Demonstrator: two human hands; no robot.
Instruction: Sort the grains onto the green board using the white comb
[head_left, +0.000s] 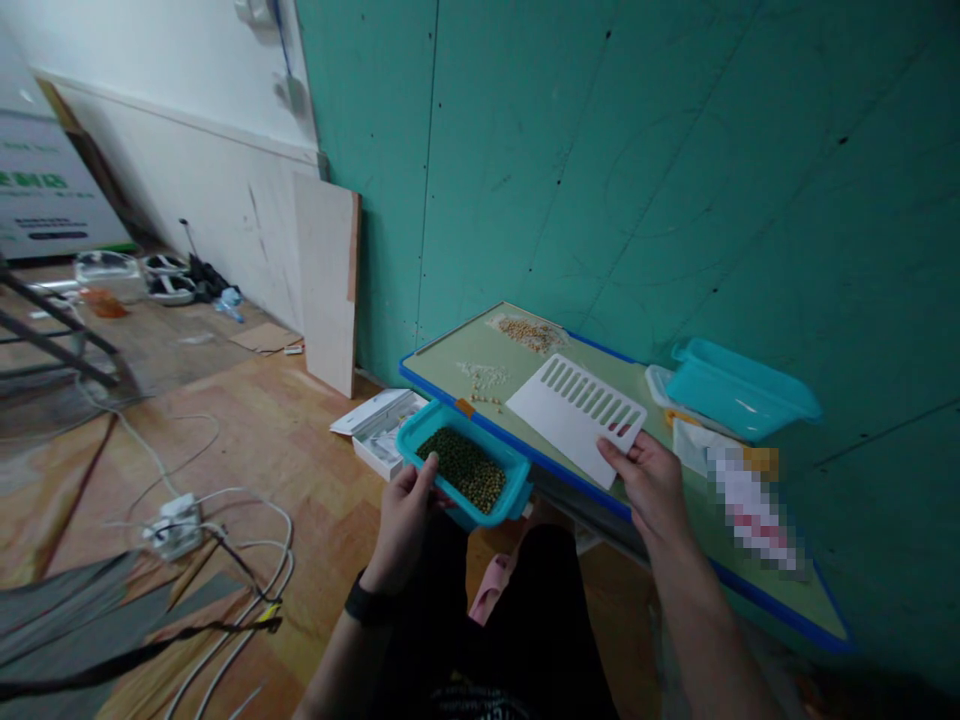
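My left hand (409, 505) grips the near rim of a blue plastic bin (516, 490), held just below the table's front edge. Green beans (454, 455) and paler yellowish beans (484, 487) lie inside it. My right hand (649, 475) pinches the corner of a flat white slotted plastic scraper (559, 415), tilted over the table. Beyond the scraper's slotted end sits a pile of tan beans (529, 333) on the tabletop. A small scatter of pale grains and beans (484, 382) lies nearer the bin.
The table (450, 350) has a blue edge and stands against a green wall (562, 180). An empty-looking blue bin (739, 390) and a blurred-out packet (754, 510) are on its right. A white box (379, 440), power strip (176, 525) and cables lie on the floor.
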